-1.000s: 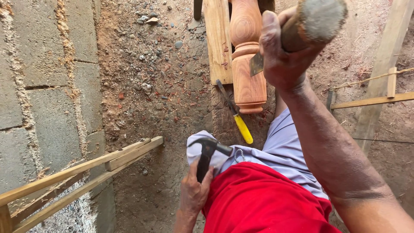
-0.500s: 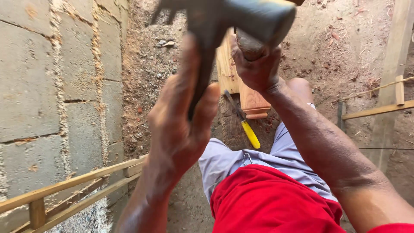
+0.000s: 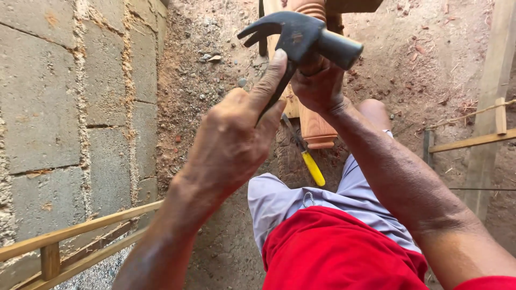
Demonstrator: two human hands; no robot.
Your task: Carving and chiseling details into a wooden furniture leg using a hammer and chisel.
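gripping a dark claw hammer [image 3: 301, 37] by its handle, the left hand [image 3: 231, 139] is closed, its head raised above both hands. right hand [image 3: 320, 86], beneath the head, curls over a turned wooden post [image 3: 314, 126]; whether it grips cannot be told. a yellow-handled tool [image 3: 312, 167] lies just below.

Dark matt metal claw hammer head [image 3: 301, 37], slightly scuffed, w/ a smooth black handle. Reddish turned wooden post [image 3: 314, 121], smooth, semi-gloss finish. Yellow glossy plastic tool handle [image 3: 313, 169] w/ thin metal blade. Grey rough concrete block wall [image 3: 59, 107], crumbly mortar joints. Loose gritty brown dirt floor [image 3: 215, 70]. Pale raw wooden slats [image 3: 70, 236], unfinished. Red matt cloth shirt [image 3: 344, 252], grey cloth shorts [image 3: 279, 201].
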